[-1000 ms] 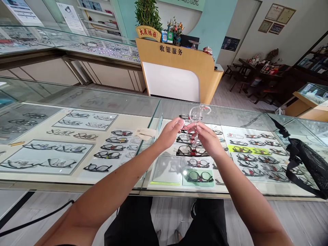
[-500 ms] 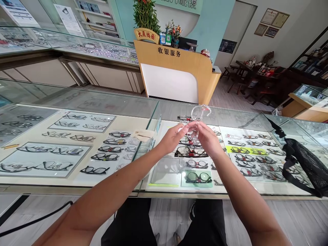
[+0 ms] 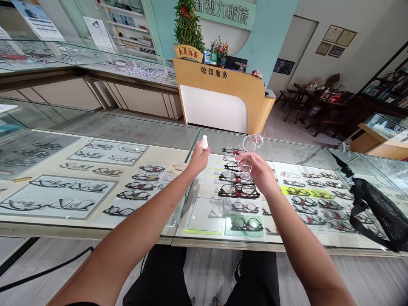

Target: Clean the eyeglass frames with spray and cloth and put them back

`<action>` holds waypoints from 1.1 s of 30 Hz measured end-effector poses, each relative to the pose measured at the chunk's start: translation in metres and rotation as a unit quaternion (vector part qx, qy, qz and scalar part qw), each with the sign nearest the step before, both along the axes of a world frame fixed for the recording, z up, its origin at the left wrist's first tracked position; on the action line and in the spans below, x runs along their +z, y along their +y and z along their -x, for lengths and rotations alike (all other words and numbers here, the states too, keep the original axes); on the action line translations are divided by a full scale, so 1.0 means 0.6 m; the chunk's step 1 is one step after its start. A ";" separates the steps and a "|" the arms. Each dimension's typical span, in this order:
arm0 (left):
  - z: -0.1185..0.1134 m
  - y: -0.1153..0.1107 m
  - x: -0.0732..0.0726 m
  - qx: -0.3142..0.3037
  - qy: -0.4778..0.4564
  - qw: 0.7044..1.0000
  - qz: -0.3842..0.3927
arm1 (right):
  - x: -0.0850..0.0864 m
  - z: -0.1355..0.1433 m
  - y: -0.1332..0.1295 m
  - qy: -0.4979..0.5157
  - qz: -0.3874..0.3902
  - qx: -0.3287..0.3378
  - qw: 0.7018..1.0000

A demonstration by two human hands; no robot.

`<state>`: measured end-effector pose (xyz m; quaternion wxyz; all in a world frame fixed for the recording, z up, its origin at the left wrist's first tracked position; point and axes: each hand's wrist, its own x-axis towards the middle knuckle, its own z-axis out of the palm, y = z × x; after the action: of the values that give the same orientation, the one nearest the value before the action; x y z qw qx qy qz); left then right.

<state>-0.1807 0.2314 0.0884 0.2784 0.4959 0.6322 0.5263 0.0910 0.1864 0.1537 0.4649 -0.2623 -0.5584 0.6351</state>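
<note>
My right hand (image 3: 262, 173) is closed on a pair of clear-framed eyeglasses (image 3: 250, 143), held on end above the glass counter with one lens over the other. My fingers grip near the bridge. To the left, apart from the eyeglasses, my left hand (image 3: 198, 158) wraps round a small white bottle (image 3: 204, 143). Its narrow top points up and the lower part is hidden in my fingers. Under both hands, dark eyeglasses (image 3: 238, 191) lie in rows inside the showcase.
A glass showcase (image 3: 186, 243) spans the front, with a pale cloth (image 3: 179, 169) on it behind my left forearm. A black mesh bag (image 3: 381, 208) with straps lies at the right. Beyond stands a wooden cashier desk (image 3: 219, 78).
My left hand has come away from the eyeglasses and moved left and up, showing the white bottle clearly. My right hand still holds the eyeglasses. The view has tilted slightly upward.
</note>
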 end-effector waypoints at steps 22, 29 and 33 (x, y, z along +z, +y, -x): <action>0.026 0.008 -0.001 0.018 0.133 0.991 0.011 | 0.014 0.002 -0.008 -0.027 -0.010 -0.016 0.999; 0.130 -0.039 0.093 -0.018 0.250 0.963 0.098 | 0.007 -0.003 -0.006 -0.027 -0.014 -0.017 0.999; 0.158 -0.062 0.112 -0.120 0.300 0.904 0.281 | 0.002 -0.005 -0.004 -0.016 -0.009 -0.010 1.000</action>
<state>-0.2752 0.1945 0.1553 0.2648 0.6033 0.7433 0.1157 0.0940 0.1841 0.1551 0.4646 -0.2743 -0.5687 0.6209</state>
